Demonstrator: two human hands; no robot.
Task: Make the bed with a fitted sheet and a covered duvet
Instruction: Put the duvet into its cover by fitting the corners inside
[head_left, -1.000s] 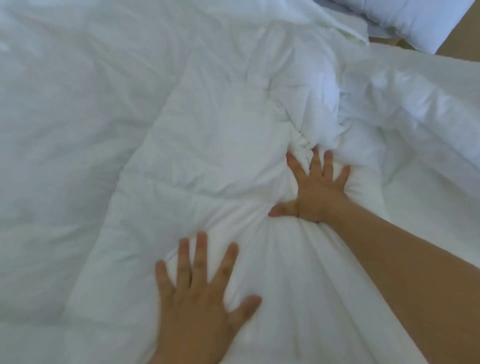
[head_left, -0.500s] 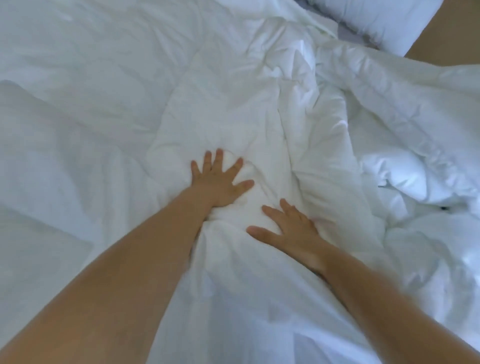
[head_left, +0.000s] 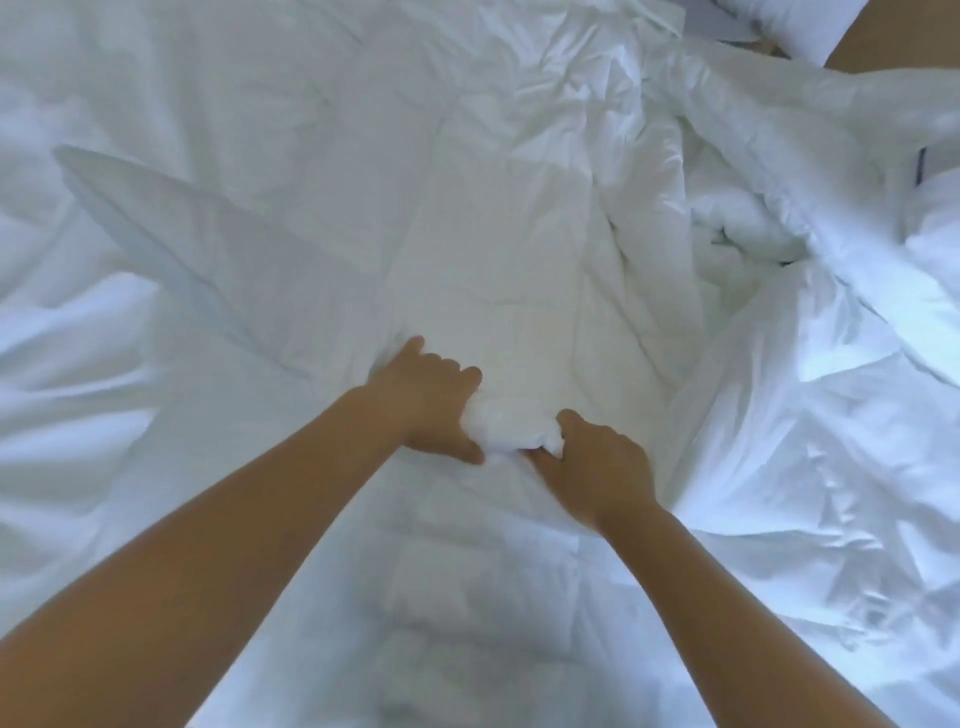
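While both bare arms reach forward over the bed, the left hand (head_left: 423, 402) and the right hand (head_left: 597, 460) sit close together at the middle of the view. Each is clenched on the same gathered lump of the white duvet (head_left: 498, 270). The left hand's fingers curl over the top of the lump from its left side, and the thumb lies along the lower edge. The right hand grasps the lump from the right, with knuckles up and fingers tucked into the cloth. A small wad of white fabric bulges between the two hands, which are nearly touching. From this grip the duvet runs away from the person as a thick padded ridge, and it also runs back toward them between the forearms. To the left lies flatter white cloth with long soft creases; whether it is sheet or cover I cannot tell. To the right the bedding is heaped in deep, rumpled folds, and a small dark tag (head_left: 921, 165) shows on it near the right edge. At the top right a white pillow (head_left: 795, 23) lies beyond the heap, and a brown surface (head_left: 904, 31) fills the corner beside it.
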